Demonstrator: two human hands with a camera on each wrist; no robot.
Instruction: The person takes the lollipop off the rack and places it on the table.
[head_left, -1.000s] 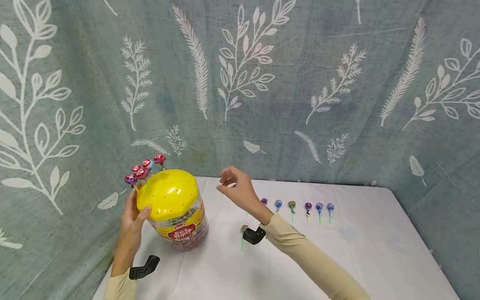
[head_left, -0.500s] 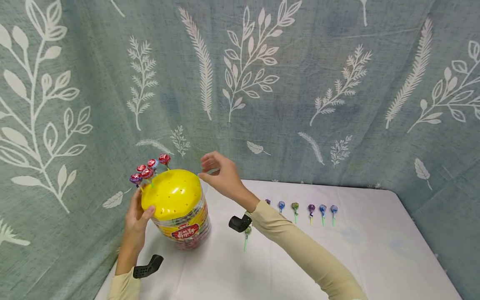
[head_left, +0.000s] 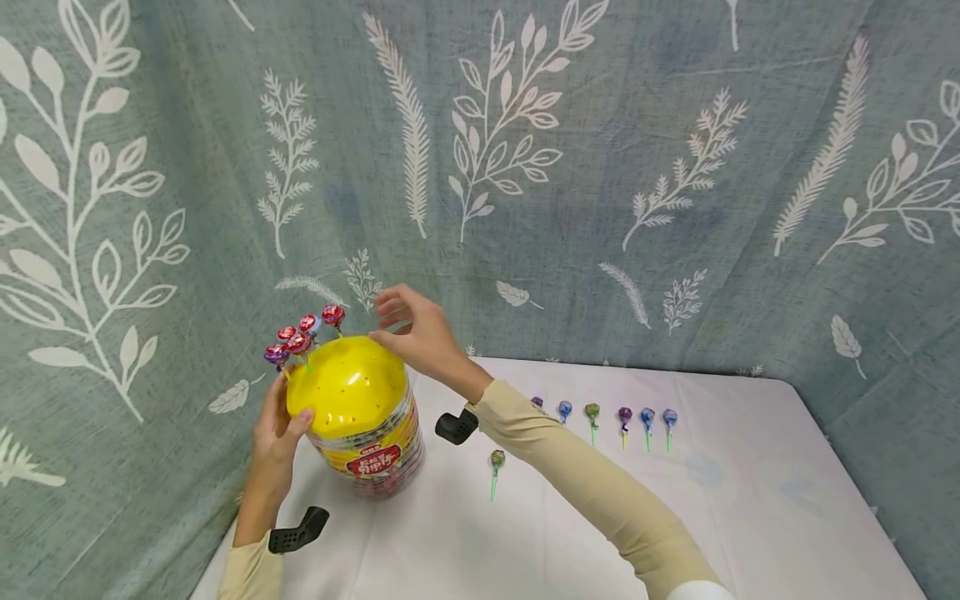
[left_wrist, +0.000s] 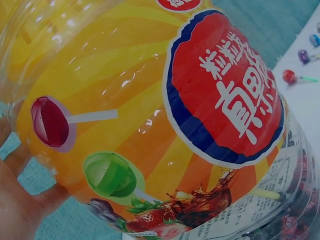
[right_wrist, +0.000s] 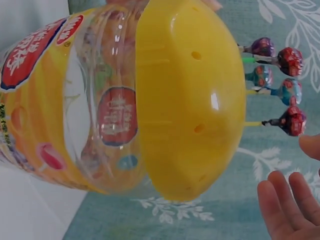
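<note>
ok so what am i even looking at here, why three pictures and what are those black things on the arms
There is no machine, only a person working at a table with bare hands. The black things are small cameras strapped to the wrists. The wide picture comes from a camera on the head; the two close-ups come from those wrist cameras. The left hand holds the side of a clear candy jar with a yellow lid full of holes. A few lollipops stand in the lid. The right hand is beside the lid, fingers loose, holding nothing. More lollipops lie in a row on the white table, and one lies alone nearer the jar.
</note>
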